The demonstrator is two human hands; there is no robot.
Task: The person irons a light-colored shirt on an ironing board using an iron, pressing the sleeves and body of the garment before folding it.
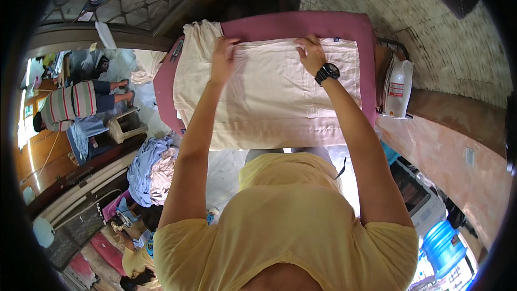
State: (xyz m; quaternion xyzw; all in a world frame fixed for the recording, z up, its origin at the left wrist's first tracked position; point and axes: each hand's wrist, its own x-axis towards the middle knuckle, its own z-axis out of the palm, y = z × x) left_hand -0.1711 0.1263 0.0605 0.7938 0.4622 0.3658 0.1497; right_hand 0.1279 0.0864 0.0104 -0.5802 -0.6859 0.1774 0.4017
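Note:
A cream-coloured garment or cloth [269, 83] lies spread over a maroon-covered ironing table [301, 24], its near edge hanging at the front. A bunched part of the cream fabric sits at the far left corner, and a small dark label shows near its far right. My left hand [222, 56], a little blurred, rests at the far edge of the cloth with fingers stretched out. To its right, my right hand [311, 56], with a black watch on the wrist, touches the same far edge, thumb and fingers apart. Whether either pinches any fabric is hard to make out.
Small snips [176, 51] lie at the table's left end. A white plastic bottle [398, 89] with a red label stands off the right end. Blue and pink clothes [148, 170] are heaped at left. Two other people are at the left; a stool [126, 126] stands near one.

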